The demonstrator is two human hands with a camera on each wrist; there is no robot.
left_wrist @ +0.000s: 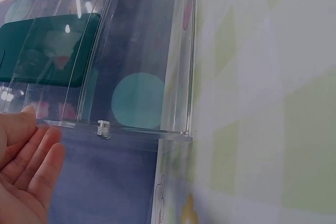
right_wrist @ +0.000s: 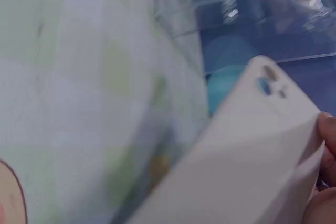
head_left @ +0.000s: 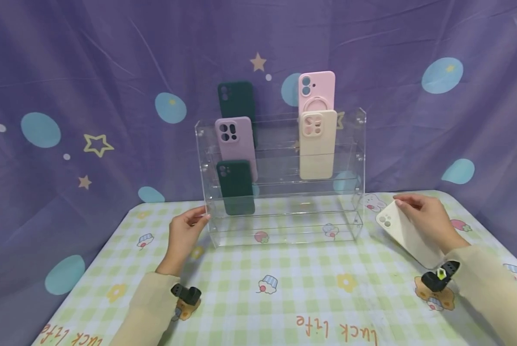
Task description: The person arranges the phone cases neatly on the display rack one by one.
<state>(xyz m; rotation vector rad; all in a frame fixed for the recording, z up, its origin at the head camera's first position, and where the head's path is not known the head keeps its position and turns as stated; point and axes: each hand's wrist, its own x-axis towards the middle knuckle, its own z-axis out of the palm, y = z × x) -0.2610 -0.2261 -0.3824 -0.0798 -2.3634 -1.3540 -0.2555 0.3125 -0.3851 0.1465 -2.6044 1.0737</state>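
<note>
A clear acrylic tiered rack (head_left: 358, 158) stands at the back of the table and holds several phone cases: two dark green (head_left: 236, 187), a lilac (head_left: 234, 139), a pink (head_left: 316, 89) and a cream one (head_left: 318, 149). My left hand (head_left: 185, 230) touches the rack's left front edge (left_wrist: 126, 128) with relaxed fingers (left_wrist: 31, 156). To the right of the rack, my right hand (head_left: 427, 216) pinches a white phone case (head_left: 407, 235), tilted, its camera cut-out towards the rack. In the right wrist view the white case (right_wrist: 247, 166) fills the frame.
The table carries a green checked cloth (head_left: 284, 298) with small cartoon prints. A purple curtain (head_left: 90, 96) with stars and blue dots hangs close behind the rack. Bare cloth lies in front of the rack.
</note>
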